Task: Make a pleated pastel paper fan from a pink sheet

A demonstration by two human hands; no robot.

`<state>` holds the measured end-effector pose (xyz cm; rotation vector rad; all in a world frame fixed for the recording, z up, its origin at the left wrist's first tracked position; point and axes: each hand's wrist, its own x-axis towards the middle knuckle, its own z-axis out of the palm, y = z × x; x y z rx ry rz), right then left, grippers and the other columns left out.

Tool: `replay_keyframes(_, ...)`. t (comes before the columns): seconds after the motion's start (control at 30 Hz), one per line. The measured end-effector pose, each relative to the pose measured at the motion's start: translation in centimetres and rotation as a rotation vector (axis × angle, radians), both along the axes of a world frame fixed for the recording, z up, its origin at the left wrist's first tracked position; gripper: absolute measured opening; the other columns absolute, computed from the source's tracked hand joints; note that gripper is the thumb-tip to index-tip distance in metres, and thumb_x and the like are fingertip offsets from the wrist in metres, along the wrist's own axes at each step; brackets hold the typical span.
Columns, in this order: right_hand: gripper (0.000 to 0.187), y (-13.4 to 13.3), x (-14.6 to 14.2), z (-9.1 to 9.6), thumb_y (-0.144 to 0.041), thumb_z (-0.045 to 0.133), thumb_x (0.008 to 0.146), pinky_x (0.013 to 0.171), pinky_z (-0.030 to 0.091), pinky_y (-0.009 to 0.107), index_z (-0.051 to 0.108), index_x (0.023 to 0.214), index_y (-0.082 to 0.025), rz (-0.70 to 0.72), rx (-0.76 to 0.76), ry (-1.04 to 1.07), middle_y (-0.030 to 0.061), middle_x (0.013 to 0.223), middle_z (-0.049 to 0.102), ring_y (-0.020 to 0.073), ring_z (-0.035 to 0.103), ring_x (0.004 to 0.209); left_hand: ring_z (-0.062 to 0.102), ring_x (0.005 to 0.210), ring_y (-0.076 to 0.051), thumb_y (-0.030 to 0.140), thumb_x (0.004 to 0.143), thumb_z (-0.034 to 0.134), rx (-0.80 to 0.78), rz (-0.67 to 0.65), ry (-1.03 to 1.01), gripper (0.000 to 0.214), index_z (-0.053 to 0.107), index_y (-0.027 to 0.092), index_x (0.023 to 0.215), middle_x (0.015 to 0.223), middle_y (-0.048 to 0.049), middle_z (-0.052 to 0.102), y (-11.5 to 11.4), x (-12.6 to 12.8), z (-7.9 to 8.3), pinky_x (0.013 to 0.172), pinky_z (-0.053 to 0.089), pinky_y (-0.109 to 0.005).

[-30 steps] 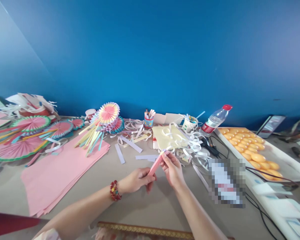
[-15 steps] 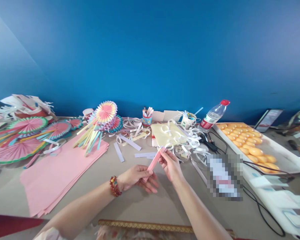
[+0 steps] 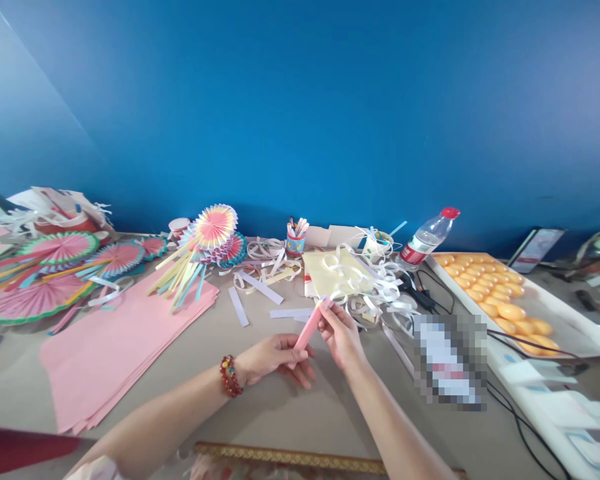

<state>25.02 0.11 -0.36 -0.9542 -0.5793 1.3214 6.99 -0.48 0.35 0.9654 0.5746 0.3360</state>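
Observation:
A narrow folded strip of pink paper (image 3: 310, 326) is held slanting above the table between both hands. My left hand (image 3: 275, 357), with a red bead bracelet at the wrist, pinches its lower end. My right hand (image 3: 341, 337) pinches its upper end, close to a heap of curled white paper strips (image 3: 375, 283). A stack of pink paper sheets (image 3: 120, 340) lies flat to the left of my left arm.
Pleated paper fans (image 3: 60, 267) and a round fan with streamers (image 3: 213, 230) lie at the left. A pen cup (image 3: 295, 241), yellow sheet (image 3: 330, 273), water bottle (image 3: 427, 239), tray of orange pieces (image 3: 495, 293) and cables (image 3: 510, 400) sit at the back and right.
My hands stay on the pink strip and shift only slightly; the left fingers loosened half a second ago and have closed on the lower end again.

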Motion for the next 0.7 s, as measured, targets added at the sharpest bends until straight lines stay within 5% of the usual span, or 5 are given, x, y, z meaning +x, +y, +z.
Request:
replay_keyframes(0.17, 0.03, -0.09, 0.03, 0.2, -0.038, 0.086, 0.061, 0.05, 0.041, 0.021, 0.065, 0.073, -0.02, 0.016, 0.014, 0.003, -0.0047, 0.063, 0.057, 0.0069, 0.047, 0.05, 0.056, 0.047, -0.009, 0.053, 0.087, 0.058, 0.084, 0.025, 0.0, 0.044, 0.061, 0.012, 0.102, 0.071, -0.0062, 0.068, 0.05, 0.09, 0.25, 0.054, 0.046, -0.021)
replay_keyframes(0.7, 0.028, -0.14, -0.18, 0.07, -0.037, 0.085, 0.063, 0.054, 0.043, 0.02, 0.068, 0.077, -0.02, 0.043, 0.008, 0.006, -0.0041, 0.066, 0.057, 0.0069, 0.046, 0.054, 0.056, 0.049, -0.009, 0.055, 0.082, 0.063, 0.113, 0.024, 0.029, 0.047, 0.061, 0.012, 0.101, 0.066, -0.0014, 0.064, -0.05, 0.06, 0.65, 0.056, 0.046, -0.023)
